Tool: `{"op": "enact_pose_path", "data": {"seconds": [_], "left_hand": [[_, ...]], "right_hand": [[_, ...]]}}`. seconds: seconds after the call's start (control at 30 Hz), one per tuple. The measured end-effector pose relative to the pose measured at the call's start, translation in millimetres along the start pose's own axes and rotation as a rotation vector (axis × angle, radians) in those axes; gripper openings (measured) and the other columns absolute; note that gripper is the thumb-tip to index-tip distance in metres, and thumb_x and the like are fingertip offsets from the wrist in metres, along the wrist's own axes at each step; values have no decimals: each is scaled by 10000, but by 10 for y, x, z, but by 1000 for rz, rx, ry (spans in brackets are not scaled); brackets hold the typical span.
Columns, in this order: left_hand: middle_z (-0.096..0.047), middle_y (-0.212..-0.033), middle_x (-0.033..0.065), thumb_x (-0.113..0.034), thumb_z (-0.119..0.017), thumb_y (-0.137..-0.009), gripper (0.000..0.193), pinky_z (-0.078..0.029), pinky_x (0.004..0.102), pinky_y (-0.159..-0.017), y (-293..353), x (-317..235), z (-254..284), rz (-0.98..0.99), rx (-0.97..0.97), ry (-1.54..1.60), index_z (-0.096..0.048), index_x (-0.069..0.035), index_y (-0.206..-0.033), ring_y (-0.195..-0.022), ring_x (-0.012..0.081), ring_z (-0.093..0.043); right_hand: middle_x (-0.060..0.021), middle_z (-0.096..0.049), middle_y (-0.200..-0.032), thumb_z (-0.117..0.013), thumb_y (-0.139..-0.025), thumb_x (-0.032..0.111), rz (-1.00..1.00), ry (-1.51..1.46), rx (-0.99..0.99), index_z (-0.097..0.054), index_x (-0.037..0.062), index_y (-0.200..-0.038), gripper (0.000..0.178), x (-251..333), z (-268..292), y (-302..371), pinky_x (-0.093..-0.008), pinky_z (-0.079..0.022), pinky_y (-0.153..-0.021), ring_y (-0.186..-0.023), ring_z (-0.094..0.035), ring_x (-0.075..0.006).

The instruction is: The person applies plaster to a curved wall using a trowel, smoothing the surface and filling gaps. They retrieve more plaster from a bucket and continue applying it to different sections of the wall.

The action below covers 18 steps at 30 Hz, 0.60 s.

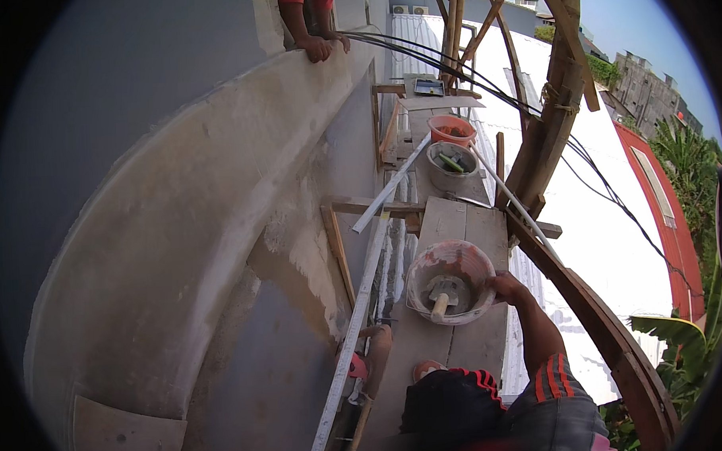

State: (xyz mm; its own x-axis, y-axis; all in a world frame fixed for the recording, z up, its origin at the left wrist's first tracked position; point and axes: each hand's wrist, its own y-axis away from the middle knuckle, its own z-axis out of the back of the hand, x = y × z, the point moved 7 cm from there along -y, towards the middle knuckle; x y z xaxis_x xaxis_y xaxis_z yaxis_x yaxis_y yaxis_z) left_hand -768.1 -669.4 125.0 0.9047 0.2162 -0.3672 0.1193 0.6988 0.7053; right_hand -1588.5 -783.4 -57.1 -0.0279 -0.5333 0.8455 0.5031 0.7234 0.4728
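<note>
My right hand (505, 287) is closed round the right rim of a wide, mortar-smeared bucket (451, 258) standing on the planks. Inside it rests a trowel (441, 302), its pale handle toward me. What looks like my left hand (378, 338) is low beside the planks' left edge, next to a long metal straightedge (346, 349) and some pink cloth. Its fingers are too hidden to show what they hold. Farther along the planks stand a grey bucket (453, 168) holding a green-handled tool and an orange bucket (453, 130) with reddish contents.
The plank walkway (463, 222) runs between a partly plastered wall (178, 224) and bamboo poles (545, 132). Black cables (483, 80) cross it. A white metal roof (608, 249) lies on the right. Another person's hands (317, 49) rest on the wall's ledge at the top.
</note>
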Motion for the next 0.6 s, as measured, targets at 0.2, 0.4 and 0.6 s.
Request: {"op": "enact_pose_path", "data": {"seconds": [0.2,0.4,0.6], "left_hand": [[-704,-952,211,-257,-656,-1013,288,-537,500,-803,-899,-113,-329,-42,-108,10,-677,30,-1032,-915,335,-672],[-728,-1074,222,-301,-633,-1061,331,-514,503,-906,-1640,-1517,77,-36,7,-110,-686,14,-1148,-1018,413,-667],[-741,-1221,258,-302,-615,-1073,386,-529,503,-1035,-2081,-2636,929,0,-64,-413,-691,-4,-1308,-1192,459,-676]], "right_hand": [[-170,-767,-1111,-730,-970,550,-208,289,174,-695,-22,-1312,667,-58,367,-498,-460,-682,-789,-945,-788,-299],[-163,-763,-991,-651,-1000,660,51,276,-117,-694,-26,-1239,728,436,758,-1618,-380,-624,-657,-799,-768,-247],[-163,-724,-1134,-632,-1093,455,143,-343,-158,-587,29,-1377,514,1089,817,-3070,-368,-618,-805,-947,-749,-239]]}}
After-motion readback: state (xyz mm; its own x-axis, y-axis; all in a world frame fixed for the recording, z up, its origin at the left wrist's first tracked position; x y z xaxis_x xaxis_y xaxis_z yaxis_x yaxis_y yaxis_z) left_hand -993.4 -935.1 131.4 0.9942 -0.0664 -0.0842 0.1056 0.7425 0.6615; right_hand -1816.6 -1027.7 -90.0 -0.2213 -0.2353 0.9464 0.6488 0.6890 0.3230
